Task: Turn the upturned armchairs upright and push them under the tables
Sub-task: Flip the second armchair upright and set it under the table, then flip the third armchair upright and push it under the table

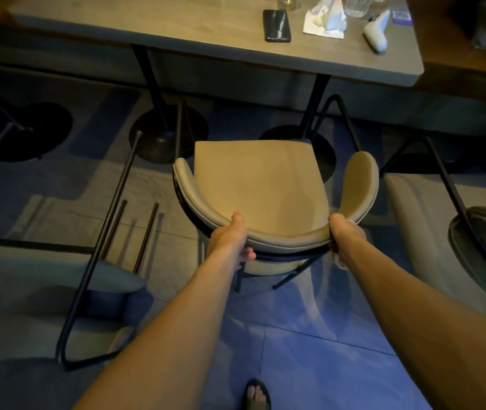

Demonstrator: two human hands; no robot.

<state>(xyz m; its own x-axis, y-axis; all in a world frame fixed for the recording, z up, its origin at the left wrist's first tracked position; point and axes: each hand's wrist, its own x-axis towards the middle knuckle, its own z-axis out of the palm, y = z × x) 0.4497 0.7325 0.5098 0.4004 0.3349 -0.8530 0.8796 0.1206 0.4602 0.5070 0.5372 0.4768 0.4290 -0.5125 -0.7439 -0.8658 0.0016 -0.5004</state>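
1. Tan and soft, the armchair (pixel 253 179) stands the right way up on the floor (pixel 309 344), just in front of the table (pixel 176 28).
2. Its seat faces up. Its front edge is close to the table's edge but not under it.
3. The left hand (pixel 229 238) holds the curved back of the chair on the left side. The thumb lies on top and the fingers wrap below.
4. The right hand (pixel 343 238) holds the same curved back on the right side, closed tight around it.
5. Both arms reach out straight from the person.
6. A tipped chair (pixel 88 261) lies on the left with its dark metal legs sticking out.
7. Another tipped chair (pixel 454 226) lies on the right, and its legs poke up too.
8. On the table sit a black phone (pixel 276 25), a crumpled napkin (pixel 326 19), a glass (pixel 358 4) and a white controller (pixel 377 29).
9. One foot in a sandal (pixel 257 395) shows at the bottom.
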